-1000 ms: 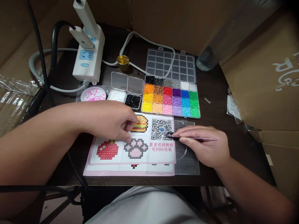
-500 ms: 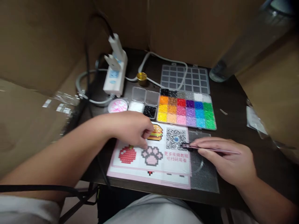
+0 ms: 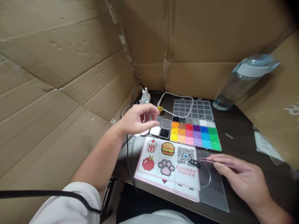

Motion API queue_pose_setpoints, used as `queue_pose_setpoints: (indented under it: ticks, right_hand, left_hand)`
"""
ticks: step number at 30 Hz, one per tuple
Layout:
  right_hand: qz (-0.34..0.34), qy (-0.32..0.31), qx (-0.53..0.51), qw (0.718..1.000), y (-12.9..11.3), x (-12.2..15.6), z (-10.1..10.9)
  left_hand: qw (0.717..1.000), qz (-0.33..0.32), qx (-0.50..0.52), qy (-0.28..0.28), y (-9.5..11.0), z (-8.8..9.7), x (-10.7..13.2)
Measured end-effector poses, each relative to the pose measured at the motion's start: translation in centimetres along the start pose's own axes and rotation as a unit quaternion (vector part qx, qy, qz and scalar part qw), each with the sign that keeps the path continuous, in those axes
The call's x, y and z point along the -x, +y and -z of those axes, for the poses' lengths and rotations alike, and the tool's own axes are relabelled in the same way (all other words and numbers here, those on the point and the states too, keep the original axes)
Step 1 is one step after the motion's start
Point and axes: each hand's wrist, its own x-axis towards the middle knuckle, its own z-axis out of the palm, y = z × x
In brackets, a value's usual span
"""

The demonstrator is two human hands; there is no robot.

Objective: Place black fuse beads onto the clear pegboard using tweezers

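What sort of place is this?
Probably a makeshift craft corner: cardboard walls close in a dark table, which bears sorted coloured beads and a printed pattern sheet.

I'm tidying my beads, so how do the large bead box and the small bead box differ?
The large bead box has many compartments; the small bead box shows two. The large box's multicoloured beads include red, purple and green; the small box holds white beads and black beads. The large box's gridded lid is one panel; the small box has two plain lids. Both stand open.
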Motion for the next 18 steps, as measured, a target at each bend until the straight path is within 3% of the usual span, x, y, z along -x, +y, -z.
queue_pose_setpoints:
  ticks: [2,5,9,18]
  right_hand:
    - [0.002,0.004,-0.011,1.000,-0.1,0.1,0.2]
    - [0.005,0.009,-0.029,1.000,-0.6,0.2,0.2]
    - [0.002,-0.009,-0.025,1.000,-0.7,0.1,0.0]
    - [-0.006,-0.033,-0.008,0.999,-0.2,0.1,0.1]
  left_hand:
    - [0.998,-0.007,-0.019,0.053,-0.9,-0.7,0.2]
    - [0.997,-0.029,-0.047,0.053,-2.2,-2.9,-0.1]
    - [0.995,-0.044,-0.089,-0.003,-3.0,-4.9,-1.5]
    - [0.983,-0.010,-0.143,-0.111,-3.0,-6.0,-3.2]
